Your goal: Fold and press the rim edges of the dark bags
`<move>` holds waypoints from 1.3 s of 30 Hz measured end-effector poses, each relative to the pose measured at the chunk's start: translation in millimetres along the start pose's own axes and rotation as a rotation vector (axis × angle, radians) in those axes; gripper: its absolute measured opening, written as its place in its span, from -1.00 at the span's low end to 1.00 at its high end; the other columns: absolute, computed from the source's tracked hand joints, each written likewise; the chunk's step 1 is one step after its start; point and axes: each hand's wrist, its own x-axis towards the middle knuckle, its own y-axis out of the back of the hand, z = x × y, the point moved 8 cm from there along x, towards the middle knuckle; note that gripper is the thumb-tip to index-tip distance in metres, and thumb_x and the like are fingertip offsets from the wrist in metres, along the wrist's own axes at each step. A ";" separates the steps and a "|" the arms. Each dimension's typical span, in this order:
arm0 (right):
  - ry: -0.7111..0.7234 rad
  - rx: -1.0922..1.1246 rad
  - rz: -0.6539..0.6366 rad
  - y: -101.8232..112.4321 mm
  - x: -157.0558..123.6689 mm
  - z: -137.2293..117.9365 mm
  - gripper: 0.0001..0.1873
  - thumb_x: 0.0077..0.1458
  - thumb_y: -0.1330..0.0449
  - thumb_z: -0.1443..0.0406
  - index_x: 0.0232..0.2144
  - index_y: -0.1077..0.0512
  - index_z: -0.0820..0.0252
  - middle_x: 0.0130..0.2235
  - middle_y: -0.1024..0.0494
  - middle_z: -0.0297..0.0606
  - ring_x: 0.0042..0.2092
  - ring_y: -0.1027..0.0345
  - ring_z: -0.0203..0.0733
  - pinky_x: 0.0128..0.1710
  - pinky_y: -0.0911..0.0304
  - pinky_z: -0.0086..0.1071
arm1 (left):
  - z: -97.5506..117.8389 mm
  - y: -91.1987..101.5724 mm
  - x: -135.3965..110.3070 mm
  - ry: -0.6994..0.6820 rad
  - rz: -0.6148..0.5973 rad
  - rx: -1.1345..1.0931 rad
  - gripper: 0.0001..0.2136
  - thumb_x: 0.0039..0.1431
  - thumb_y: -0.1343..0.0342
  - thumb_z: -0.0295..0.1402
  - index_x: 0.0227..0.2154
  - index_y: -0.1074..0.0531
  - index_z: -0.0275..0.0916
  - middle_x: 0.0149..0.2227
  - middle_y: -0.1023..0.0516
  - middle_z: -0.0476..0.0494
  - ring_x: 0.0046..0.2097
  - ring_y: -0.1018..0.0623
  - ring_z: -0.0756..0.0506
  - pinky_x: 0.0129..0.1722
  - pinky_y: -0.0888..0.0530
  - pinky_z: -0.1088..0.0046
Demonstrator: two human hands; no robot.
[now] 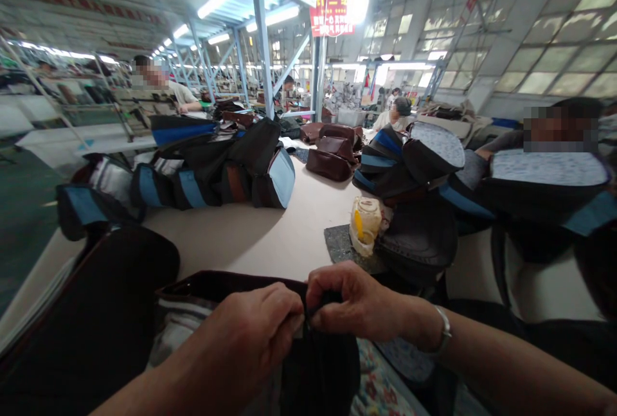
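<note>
A dark bag (332, 371) lies close in front of me at the table's near edge, its mouth apart and a pale lining showing on the left. My left hand (260, 323) pinches the bag's upper edge, fingers pressed together. Just beside it, my right hand (354, 303) grips the same edge between curled fingers and thumb. The fingertips nearly meet, and any small part between them is hidden. A silver bracelet (444, 329) circles my right wrist. Below the bag, a flower-patterned cloth (380, 384) shows.
A cream container (366, 223) with a yellow piece stands on a dark slab (340, 245). Black-and-blue bags (193, 188) line the left of the white table (231, 236); more bags (429, 152) pile up right. Brown bags (332, 155) lie beyond. Co-workers sit around.
</note>
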 end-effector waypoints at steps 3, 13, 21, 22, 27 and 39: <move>-0.007 0.035 -0.017 -0.9 0.1 -2.3 -0.87 -0.05 -0.33 0.34 -0.40 -0.50 0.30 -0.47 -0.41 -0.40 -0.44 -0.14 -0.39 -0.46 -0.07 -0.51 | 5.0 -0.8 0.6 0.004 -0.014 0.117 -0.74 0.41 0.19 -0.42 -0.31 -0.39 -0.19 -0.37 -0.44 -0.04 -0.43 -0.40 -0.06 -0.42 -0.17 0.34; 0.021 0.052 -0.026 -4.5 -2.2 -8.2 -0.89 -0.03 -0.30 0.36 -0.38 -0.50 0.30 -0.50 -0.36 -0.45 -0.47 -0.09 -0.41 -0.50 -0.03 -0.53 | -11.1 -3.8 6.4 0.308 -0.231 -0.473 -0.69 0.33 -0.07 -0.07 -0.33 -0.43 -0.23 -0.39 -0.32 0.07 -0.32 -0.32 -0.05 -0.35 -0.26 0.46; 0.053 -0.038 0.095 1.8 -3.4 -7.0 -0.90 -0.08 -0.28 0.42 -0.40 -0.53 0.29 -0.49 -0.41 -0.43 -0.45 -0.13 -0.40 -0.49 -0.06 -0.54 | -14.6 -5.2 9.7 0.363 -0.149 -0.382 -0.85 0.15 -0.09 -0.33 -0.45 -0.50 -0.25 -0.46 -0.38 0.05 -0.37 -0.36 -0.04 -0.38 -0.25 0.46; 0.064 -0.038 0.119 2.5 -4.0 -6.2 -0.90 -0.08 -0.28 0.42 -0.40 -0.52 0.28 -0.49 -0.41 -0.42 -0.45 -0.14 -0.39 -0.49 -0.07 -0.54 | -13.2 -4.3 11.1 0.318 -0.117 -0.338 -0.84 0.15 -0.07 -0.35 -0.46 -0.50 -0.25 -0.45 -0.40 0.03 -0.36 -0.39 -0.05 -0.37 -0.26 0.46; 0.309 -0.142 0.213 2.0 -10.9 -15.8 -0.87 -0.08 -0.26 0.49 -0.41 -0.51 0.24 -0.42 -0.44 -0.37 -0.41 -0.25 -0.37 -0.43 -0.14 -0.53 | -5.9 -0.9 10.5 0.153 -0.032 -0.191 -0.80 0.15 0.00 -0.41 -0.47 -0.51 -0.26 -0.43 -0.44 -0.03 -0.39 -0.45 -0.03 -0.39 -0.26 0.46; 0.817 -0.893 0.226 -21.4 -42.1 -45.0 -0.90 0.24 -0.13 0.34 -0.36 -0.39 0.17 -0.44 -0.37 -0.36 -0.44 -0.20 -0.31 -0.01 -0.32 -0.27 | -25.5 -23.6 -3.0 0.398 -0.400 -0.618 -0.54 0.32 -0.08 0.09 -0.40 -0.38 -0.26 -0.50 -0.12 0.12 -0.43 -0.07 -0.01 -0.48 -0.06 0.42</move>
